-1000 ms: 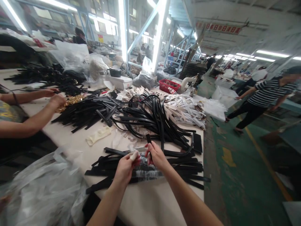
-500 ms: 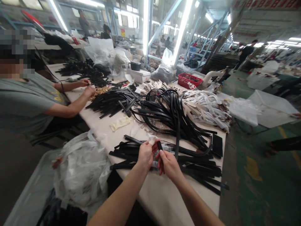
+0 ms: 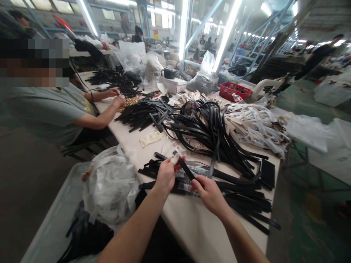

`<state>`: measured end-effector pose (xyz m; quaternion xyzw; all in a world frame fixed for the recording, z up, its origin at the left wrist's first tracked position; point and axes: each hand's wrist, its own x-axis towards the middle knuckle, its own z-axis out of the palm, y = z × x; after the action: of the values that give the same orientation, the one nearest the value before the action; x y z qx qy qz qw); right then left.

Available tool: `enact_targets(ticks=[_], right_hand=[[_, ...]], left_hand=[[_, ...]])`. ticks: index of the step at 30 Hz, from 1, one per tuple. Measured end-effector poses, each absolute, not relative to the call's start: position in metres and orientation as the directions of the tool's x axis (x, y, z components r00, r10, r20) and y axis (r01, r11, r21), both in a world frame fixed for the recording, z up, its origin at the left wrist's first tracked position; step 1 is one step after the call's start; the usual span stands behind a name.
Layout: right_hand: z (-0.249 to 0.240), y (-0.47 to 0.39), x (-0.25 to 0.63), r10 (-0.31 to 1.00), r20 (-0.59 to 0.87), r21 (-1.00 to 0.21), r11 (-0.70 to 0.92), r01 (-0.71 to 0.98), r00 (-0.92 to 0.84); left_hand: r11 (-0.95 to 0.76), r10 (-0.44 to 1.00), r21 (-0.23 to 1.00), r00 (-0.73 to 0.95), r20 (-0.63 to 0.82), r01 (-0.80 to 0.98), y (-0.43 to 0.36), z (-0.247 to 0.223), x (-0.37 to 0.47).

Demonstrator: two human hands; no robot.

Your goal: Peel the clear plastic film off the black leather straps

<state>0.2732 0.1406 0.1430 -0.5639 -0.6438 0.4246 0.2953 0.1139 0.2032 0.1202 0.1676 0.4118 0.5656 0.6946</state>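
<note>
A short flat black strap (image 3: 187, 168) is held slantwise between my two hands. My left hand (image 3: 167, 175) pinches its upper end, with a whitish covering (image 3: 174, 158) on the thumb. Lower down and to the right, the fingers of my right hand (image 3: 210, 193) are closed on the strap's other end. Beneath both hands lies a spread of black straps (image 3: 246, 202), partly wrapped in clear plastic. Just beyond it, long black straps (image 3: 204, 126) are heaped in a looped bundle.
White straps (image 3: 253, 128) and a red basket (image 3: 235, 91) are at the back right. Black strips (image 3: 145, 113) and gold-coloured pieces (image 3: 131, 103) lie near a seated co-worker (image 3: 52, 109). A plastic bag (image 3: 109, 186) rests in a bin (image 3: 49, 219) at lower left. The table edge (image 3: 274, 197) runs along the right.
My hands have moved apart, and more of the black strap shows between them. The scene has shifted rightward in the picture as my head turned left.
</note>
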Motion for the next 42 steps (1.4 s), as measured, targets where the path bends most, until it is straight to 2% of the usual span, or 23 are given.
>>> enact_targets(ticks=[3,8,10,13,16,19,22,24,26,29,34,36,40,42], right_hand=[[0.151,0.137,0.27,0.977,-0.127,-0.853,-0.019,0.521,-0.173],[0.142,0.14,0.263,0.963,-0.197,-0.877,-0.09,0.472,-0.182],[0.136,0.138,0.262,0.955,-0.211,-0.891,-0.1,0.443,-0.21],[0.128,0.129,0.261,0.953,-0.215,-0.91,-0.116,0.399,-0.213],[0.125,0.12,0.258,0.946,-0.24,-0.92,-0.15,0.362,-0.216],[0.134,0.11,0.254,0.938,-0.271,-0.925,-0.192,0.328,-0.215],[0.152,0.097,0.249,0.954,-0.237,-0.943,-0.18,0.281,-0.183],[0.165,0.089,0.245,0.968,-0.177,-0.956,-0.125,0.264,-0.181],[0.173,0.085,0.241,0.977,-0.107,-0.963,-0.055,0.265,-0.187],[0.172,0.087,0.236,0.975,-0.056,-0.961,0.006,0.276,-0.215],[0.152,0.1,0.237,0.968,-0.116,-0.962,-0.053,0.266,-0.224],[0.147,0.103,0.24,0.965,-0.118,-0.965,-0.056,0.257,-0.234],[0.146,0.107,0.246,0.966,-0.099,-0.964,-0.034,0.263,-0.238],[0.15,0.111,0.248,0.979,-0.08,-0.962,-0.026,0.273,-0.19]], left_hand=[[0.268,0.934,0.733,-0.017,-0.357,-0.625,0.198,0.127,0.111],[0.372,0.92,0.737,0.115,-0.375,-0.564,0.169,0.121,0.116],[0.47,0.877,0.678,0.215,-0.43,-0.565,0.169,0.118,0.107],[0.601,0.795,0.511,0.388,-0.467,-0.615,0.18,0.113,0.091],[0.542,0.827,0.439,0.362,-0.431,-0.717,0.191,0.113,0.091],[0.385,0.899,0.539,0.171,-0.403,-0.75,0.189,0.132,0.105],[0.193,0.969,0.702,0.018,-0.248,-0.686,0.172,0.169,0.117],[0.115,0.988,0.764,-0.009,-0.155,-0.635,0.155,0.193,0.12],[0.128,0.987,0.789,0.001,-0.16,-0.601,0.139,0.205,0.121],[0.226,0.965,0.781,0.024,-0.262,-0.582,0.12,0.194,0.126],[0.41,0.906,0.768,0.12,-0.406,-0.492,0.114,0.155,0.131],[0.403,0.91,0.77,0.125,-0.396,-0.495,0.122,0.154,0.128],[0.235,0.962,0.794,0.019,-0.271,-0.561,0.14,0.165,0.126],[0.248,0.964,0.801,0.055,-0.262,-0.545,0.141,0.167,0.132]])
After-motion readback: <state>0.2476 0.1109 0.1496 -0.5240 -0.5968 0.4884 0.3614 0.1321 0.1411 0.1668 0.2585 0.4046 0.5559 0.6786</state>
